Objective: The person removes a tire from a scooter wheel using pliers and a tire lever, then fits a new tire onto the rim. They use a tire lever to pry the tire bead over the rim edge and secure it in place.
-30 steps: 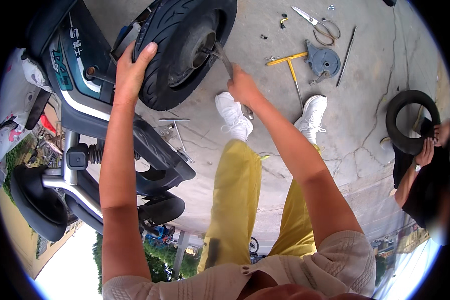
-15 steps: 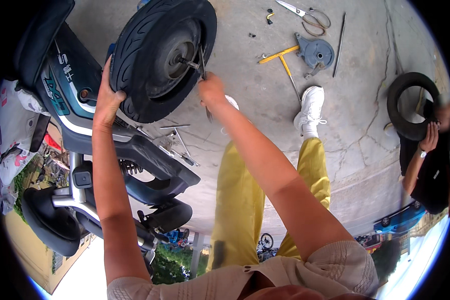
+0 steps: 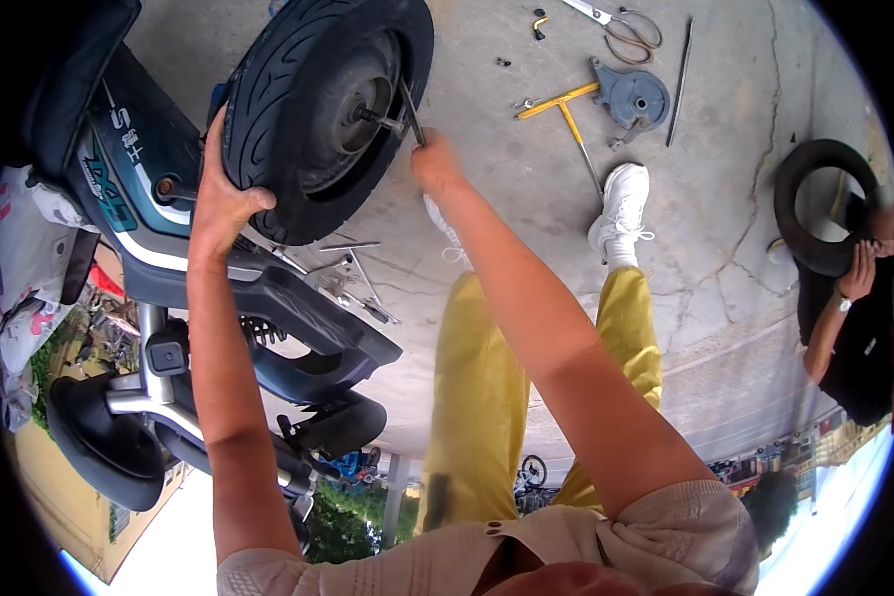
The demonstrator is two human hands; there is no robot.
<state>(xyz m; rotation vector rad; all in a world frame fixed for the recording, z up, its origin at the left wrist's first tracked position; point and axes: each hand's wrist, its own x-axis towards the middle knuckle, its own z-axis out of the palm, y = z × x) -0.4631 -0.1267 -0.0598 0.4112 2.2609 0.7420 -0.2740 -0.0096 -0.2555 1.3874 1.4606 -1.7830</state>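
A black tyre [image 3: 268,139] on a wheel with a dark grey hub [image 3: 339,129] stands tilted beside the scooter, at upper left. My left hand [image 3: 224,207] grips the tyre's near left side, thumb on the sidewall and fingers hidden behind the tread. My right hand [image 3: 437,164] is closed around a thin metal tyre lever [image 3: 413,113]. The lever's far end reaches in between the tyre's right inner edge and the rim; that tip is hidden. The threaded axle [image 3: 379,121] sticks out of the hub toward my right hand.
A teal-black scooter [image 3: 149,179] lies along the left. On the concrete are scissors [image 3: 631,35], a yellow-handled T-wrench [image 3: 566,104], a grey brake plate [image 3: 634,99], a metal rod [image 3: 681,79] and several wrenches [image 3: 362,278]. At right another person's hand [image 3: 857,273] holds a second tyre [image 3: 800,233].
My right hand has shifted slightly right, and the lever now slants more, its near end no longer showing below my fist. My left hand keeps its hold on the tyre.
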